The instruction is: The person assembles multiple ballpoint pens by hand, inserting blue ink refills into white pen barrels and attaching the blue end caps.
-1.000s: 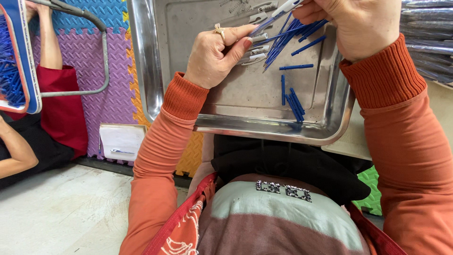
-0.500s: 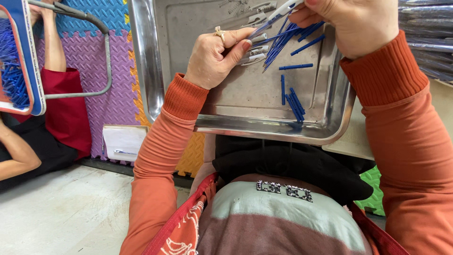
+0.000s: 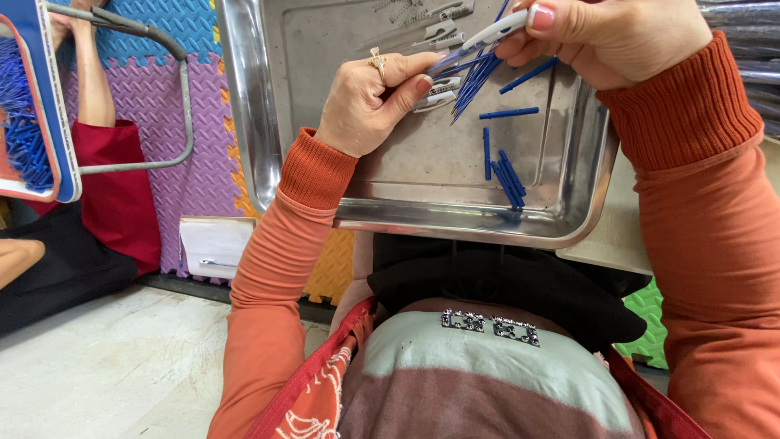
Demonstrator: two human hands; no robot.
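Both my hands work above the steel tray (image 3: 252, 122) on my lap, so loose parts fall in: left hand (image 3: 370, 102) pinches a thin blue refill (image 3: 455, 61), right hand (image 3: 617, 36) grips, I think, a white pen barrel (image 3: 491, 32).

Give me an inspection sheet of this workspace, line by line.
Surface: steel tray on the lap, tilted.
Job's things: bundle of blue rods with a white pen-like piece; loose blue rods near the tray's front rim.
Clutter: small metal clips in the tray.
Hands: left hand pinches the piece's lower end; right hand grips the top.
Cables: nothing seen.
Surroundings: foam floor mats; another person's red sleeve.
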